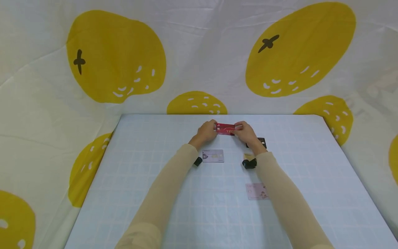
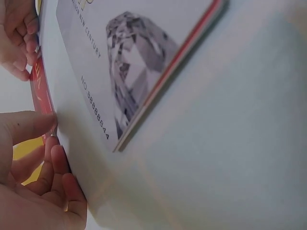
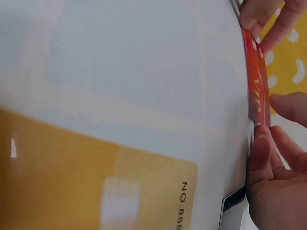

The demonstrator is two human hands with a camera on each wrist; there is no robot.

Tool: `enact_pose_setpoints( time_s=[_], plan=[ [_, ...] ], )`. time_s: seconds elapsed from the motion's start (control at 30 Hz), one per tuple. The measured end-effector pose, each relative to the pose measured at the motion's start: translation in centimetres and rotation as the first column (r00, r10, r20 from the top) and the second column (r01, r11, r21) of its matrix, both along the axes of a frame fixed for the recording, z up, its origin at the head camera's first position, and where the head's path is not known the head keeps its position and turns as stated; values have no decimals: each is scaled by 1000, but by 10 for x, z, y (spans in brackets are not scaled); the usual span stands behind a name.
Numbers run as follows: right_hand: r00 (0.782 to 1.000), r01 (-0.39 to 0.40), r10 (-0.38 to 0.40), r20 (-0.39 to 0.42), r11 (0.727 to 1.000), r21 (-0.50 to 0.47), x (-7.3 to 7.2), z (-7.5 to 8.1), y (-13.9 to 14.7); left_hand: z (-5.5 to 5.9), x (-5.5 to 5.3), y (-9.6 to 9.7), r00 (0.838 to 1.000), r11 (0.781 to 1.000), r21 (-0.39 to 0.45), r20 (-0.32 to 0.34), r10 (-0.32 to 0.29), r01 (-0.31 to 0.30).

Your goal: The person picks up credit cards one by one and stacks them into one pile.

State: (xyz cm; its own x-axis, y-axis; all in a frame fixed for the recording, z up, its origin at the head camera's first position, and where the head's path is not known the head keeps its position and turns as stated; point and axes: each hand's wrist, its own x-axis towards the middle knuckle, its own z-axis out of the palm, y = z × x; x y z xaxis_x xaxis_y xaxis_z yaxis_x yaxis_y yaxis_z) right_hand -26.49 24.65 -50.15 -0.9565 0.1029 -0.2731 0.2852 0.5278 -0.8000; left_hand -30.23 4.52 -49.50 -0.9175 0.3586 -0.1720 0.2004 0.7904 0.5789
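Near the far edge of the table, both hands hold a red VIP card point(image 1: 224, 129) by its two short ends. My left hand point(image 1: 207, 131) pinches its left end between thumb and fingers. At the other end my right hand point(image 1: 244, 132) grips it, thumb and fingertips on the edge. In the right wrist view, gold letters show on the red card point(image 3: 257, 81). Just behind my left wrist lies a silver-grey card point(image 1: 212, 156) with a diamond picture. A black card point(image 1: 262, 142) lies partly hidden under my right wrist.
A gold card point(image 1: 248, 156) sits below the right wrist, half covered by the black wrist camera point(image 1: 249, 164). Closer in, a pink card point(image 1: 256, 191) is partly behind the right sleeve. A white cloth with yellow fruit point(image 1: 118, 55) hangs behind the pale checked table point(image 1: 149, 138).
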Motion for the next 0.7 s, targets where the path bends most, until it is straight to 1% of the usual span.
enact_pose_setpoints(
  time_s=[0.27,0.5,0.7],
  plan=[
    [1000,15,-15,7,998,-54,3,4,2,-2,-2,-4,998,992,119,55,35,-41],
    [999,32,-29,22,990,-140,8,8,3,-5,-4,-7,998,979,198,46,37,-46],
    [998,49,-42,40,975,-216,13,11,2,-3,0,-11,996,969,242,76,38,-56]
  ],
)
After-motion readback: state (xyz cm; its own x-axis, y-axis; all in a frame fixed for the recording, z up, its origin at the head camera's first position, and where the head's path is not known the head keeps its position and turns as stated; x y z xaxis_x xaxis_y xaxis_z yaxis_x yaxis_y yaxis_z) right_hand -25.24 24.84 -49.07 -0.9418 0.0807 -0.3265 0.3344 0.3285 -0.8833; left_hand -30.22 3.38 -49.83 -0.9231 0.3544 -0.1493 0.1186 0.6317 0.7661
